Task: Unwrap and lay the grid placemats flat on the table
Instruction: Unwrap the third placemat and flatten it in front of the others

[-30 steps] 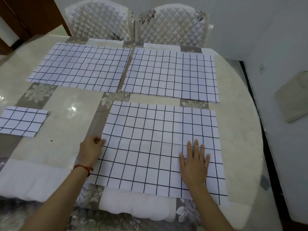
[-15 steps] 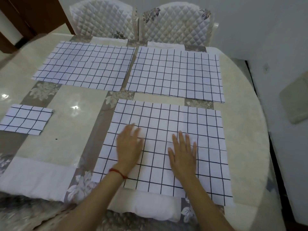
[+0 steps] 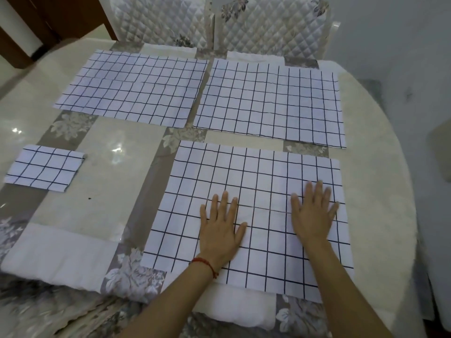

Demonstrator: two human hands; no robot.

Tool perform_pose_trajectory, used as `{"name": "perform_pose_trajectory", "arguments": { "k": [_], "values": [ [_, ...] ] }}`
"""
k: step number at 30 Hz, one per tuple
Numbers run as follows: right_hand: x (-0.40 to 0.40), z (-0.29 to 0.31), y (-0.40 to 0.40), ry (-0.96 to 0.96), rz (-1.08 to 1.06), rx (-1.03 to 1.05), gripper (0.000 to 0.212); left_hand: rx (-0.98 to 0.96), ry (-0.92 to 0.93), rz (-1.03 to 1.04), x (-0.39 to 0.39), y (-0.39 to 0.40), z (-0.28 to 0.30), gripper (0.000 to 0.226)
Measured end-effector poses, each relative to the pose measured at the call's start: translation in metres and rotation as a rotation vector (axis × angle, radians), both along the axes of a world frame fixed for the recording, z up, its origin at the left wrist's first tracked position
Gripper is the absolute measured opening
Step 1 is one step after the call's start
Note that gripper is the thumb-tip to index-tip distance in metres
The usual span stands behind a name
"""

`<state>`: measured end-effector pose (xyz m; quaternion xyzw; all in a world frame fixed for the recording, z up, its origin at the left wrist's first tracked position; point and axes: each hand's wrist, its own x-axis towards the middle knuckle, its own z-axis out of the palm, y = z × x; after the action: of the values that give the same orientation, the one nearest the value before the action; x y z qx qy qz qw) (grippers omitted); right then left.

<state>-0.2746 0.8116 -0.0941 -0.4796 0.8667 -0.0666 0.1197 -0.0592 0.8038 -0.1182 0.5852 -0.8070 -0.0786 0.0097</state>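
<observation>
Three white placemats with a dark grid lie unfolded on the table. The nearest placemat point(image 3: 256, 172) is under both my hands. My left hand point(image 3: 220, 228) presses flat on its middle, fingers straight, a red string on the wrist. My right hand point(image 3: 313, 215) presses flat on its right part, fingers spread. Two more unfolded placemats lie farther back, one at far left point(image 3: 131, 89) and one at far right point(image 3: 271, 101). A fourth placemat point(image 3: 45, 168), folded into a small rectangle, sits at the left.
The round table point(image 3: 375, 191) has a glossy beige top with grey floral cloth strips. Two quilted white chairs point(image 3: 273, 25) stand at the far edge. A dark wooden door is at the far left, a white wall to the right.
My left hand left the near placemat's left edge and now lies on its middle. My right hand has slid outward to the right over the mat. The view shifted slightly.
</observation>
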Motion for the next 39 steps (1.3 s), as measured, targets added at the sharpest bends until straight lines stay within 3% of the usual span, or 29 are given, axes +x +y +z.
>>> {"name": "perform_pose_trajectory", "arguments": {
  "k": [2, 4, 6, 8, 12, 14, 16, 19, 26, 28, 31, 33, 35, 39],
  "values": [
    [0.028, 0.004, -0.012, 0.039, 0.197, -0.08, 0.064, -0.015, -0.004, -0.004, -0.001, 0.001, -0.002, 0.066],
    [0.058, 0.001, -0.023, 0.053, 0.555, -0.108, 0.059, -0.022, -0.009, 0.004, -0.002, 0.0, -0.003, 0.067],
    [0.066, -0.005, -0.03, 0.038, 0.733, -0.043, 0.067, -0.018, -0.017, 0.007, -0.002, 0.0, -0.002, 0.068],
    [0.043, -0.011, -0.039, 0.012, 0.624, 0.008, 0.074, -0.019, -0.007, -0.005, -0.002, 0.0, -0.002, 0.068],
    [-0.014, -0.008, -0.036, 0.003, 0.079, 0.018, 0.061, -0.012, -0.009, -0.003, -0.002, 0.0, 0.0, 0.069],
    [-0.01, -0.001, -0.025, 0.007, -0.087, -0.05, 0.059, -0.014, -0.013, -0.005, -0.002, 0.0, -0.001, 0.07],
    [0.025, 0.0, -0.009, 0.041, 0.04, -0.155, 0.059, -0.024, -0.009, -0.007, -0.002, 0.0, -0.003, 0.07],
    [0.073, -0.012, 0.019, 0.05, 0.306, -0.12, 0.059, -0.024, -0.009, 0.0, -0.003, 0.0, -0.003, 0.07],
    [0.075, -0.023, 0.022, 0.075, 0.224, -0.064, 0.06, 0.01, 0.028, 0.008, -0.015, -0.005, 0.004, 0.061],
    [0.077, -0.024, 0.022, 0.087, 0.233, -0.054, 0.059, 0.03, 0.089, -0.089, -0.032, -0.016, 0.012, 0.053],
    [0.075, -0.025, 0.023, 0.114, 0.245, -0.06, 0.058, 0.099, 0.082, -0.349, -0.049, -0.046, 0.019, 0.064],
    [0.075, -0.024, 0.023, 0.086, 0.242, -0.091, 0.061, 0.096, 0.031, -0.384, -0.042, -0.079, 0.017, 0.062],
    [0.076, -0.023, 0.023, 0.074, 0.245, -0.116, 0.066, 0.085, 0.001, -0.262, -0.022, -0.111, 0.014, 0.054],
    [0.076, -0.024, 0.023, 0.062, 0.25, -0.135, 0.07, 0.101, 0.08, 0.251, 0.023, -0.136, 0.013, 0.059]
  ]
}}
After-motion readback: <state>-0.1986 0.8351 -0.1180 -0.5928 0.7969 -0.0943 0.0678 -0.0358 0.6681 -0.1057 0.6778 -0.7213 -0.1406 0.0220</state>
